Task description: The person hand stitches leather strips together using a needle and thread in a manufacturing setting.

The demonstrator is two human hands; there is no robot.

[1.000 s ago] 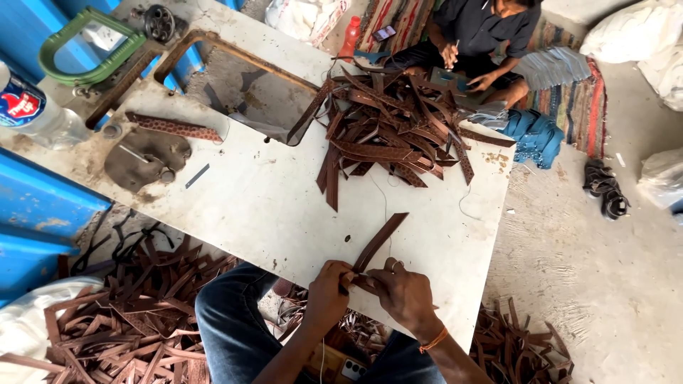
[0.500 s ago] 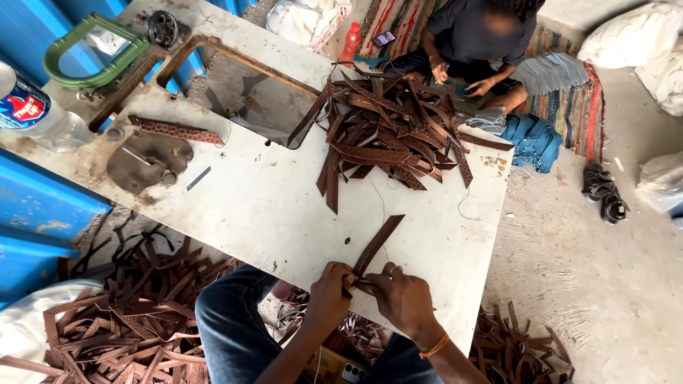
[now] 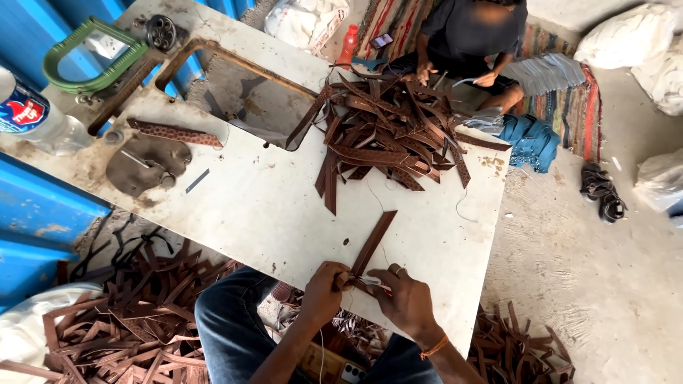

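Leather strip (image 3: pixel 371 245) was pinched at its lower end by both your hands (image 3: pixel 324 291) (image 3: pixel 405 300), lower centre of frame; a loose grip risked it slipping across the tabletop (image 3: pixel 263 206).

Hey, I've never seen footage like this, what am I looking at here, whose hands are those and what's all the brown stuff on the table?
This is one picture from a camera worn on a person's head, looking down at their own two bare hands. There is no machine doing the work. The left hand and the right hand meet at the near edge of a white table and together pinch the near end of a brown strip, which angles away across the table. Farther back lies a heap of similar brown strips. At the far left of the table are a dark flat piece and a patterned strip. More strips are piled on the floor. Another person sits on the floor beyond the table.
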